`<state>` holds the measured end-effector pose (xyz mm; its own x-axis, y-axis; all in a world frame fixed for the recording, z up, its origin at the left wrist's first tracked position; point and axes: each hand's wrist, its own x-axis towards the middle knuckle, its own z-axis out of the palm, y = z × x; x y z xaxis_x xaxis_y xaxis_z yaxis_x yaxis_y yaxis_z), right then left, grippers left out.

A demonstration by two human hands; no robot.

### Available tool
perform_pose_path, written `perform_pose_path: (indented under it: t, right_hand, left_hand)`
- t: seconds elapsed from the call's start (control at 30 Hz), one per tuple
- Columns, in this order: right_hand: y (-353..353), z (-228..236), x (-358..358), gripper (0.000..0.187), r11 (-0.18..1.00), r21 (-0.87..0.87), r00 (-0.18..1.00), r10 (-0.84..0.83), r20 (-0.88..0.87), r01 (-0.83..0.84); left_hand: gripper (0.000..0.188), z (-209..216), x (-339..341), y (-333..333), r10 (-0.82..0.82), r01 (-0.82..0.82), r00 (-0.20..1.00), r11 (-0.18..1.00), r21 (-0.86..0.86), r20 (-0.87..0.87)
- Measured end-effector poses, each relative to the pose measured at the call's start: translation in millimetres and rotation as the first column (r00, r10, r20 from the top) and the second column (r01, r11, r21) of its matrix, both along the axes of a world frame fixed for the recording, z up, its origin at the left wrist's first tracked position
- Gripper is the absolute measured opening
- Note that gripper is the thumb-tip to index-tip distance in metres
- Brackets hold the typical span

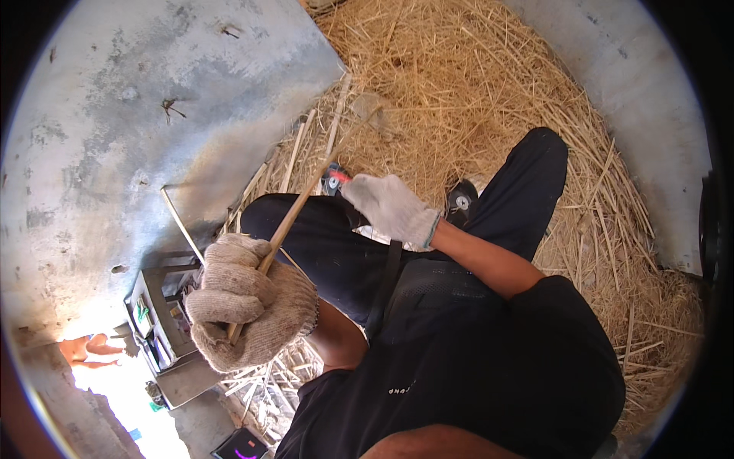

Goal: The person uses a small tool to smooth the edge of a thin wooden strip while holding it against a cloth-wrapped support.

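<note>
My left hand (252, 302), in a beige knitted glove, is wrapped round a thin split strip of bamboo or wood (294, 214). The strip slants up and away from the fist, past my bent knee, and its lower end pokes out beneath the fingers. In a whitish glove, my right hand (390, 206) is closed beside the strip's upper part. A small red thing (339, 177) shows at its fingers; most of it is hidden, so its kind cannot be made out.
Fine straw-like shavings (459, 76) heap up ahead, with longer strips (604, 183) along the right. A stained wall (130, 115) rises at the left. Below it stands a small grey shelf (160, 321) holding small items. A dark device (241, 445) lies at the bottom edge.
</note>
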<state>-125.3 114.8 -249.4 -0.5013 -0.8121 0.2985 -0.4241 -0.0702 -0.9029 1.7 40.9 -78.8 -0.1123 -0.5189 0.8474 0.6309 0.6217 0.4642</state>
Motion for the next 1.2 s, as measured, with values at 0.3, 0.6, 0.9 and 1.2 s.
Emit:
perform_pose_path:
  t: [0.3,0.6,0.9,1.2]
  right_hand:
    - [-27,-89,-84,0.070,0.860,0.460,0.962,-0.117,-0.247,0.222]
    - [10,-51,-67,0.080,0.819,0.566,0.973,-0.194,0.122,0.092]
    - [11,7,3,0.058,0.998,-0.061,0.975,0.016,0.220,-0.002]
    - [-36,-69,-65,0.071,0.865,0.425,0.964,-0.248,-0.099,0.266]
  left_hand:
    - [0.014,5,-12,8,-0.359,0.356,0.932,0.888,-0.290,0.045]
    - [0.050,9,-11,18,0.066,-0.066,0.998,0.997,-0.042,-0.014]
    - [0.041,5,-14,26,0.079,-0.079,0.996,0.997,0.008,-0.030]
    - [0.047,0,-21,25,0.151,-0.163,0.985,0.971,-0.172,-0.084]
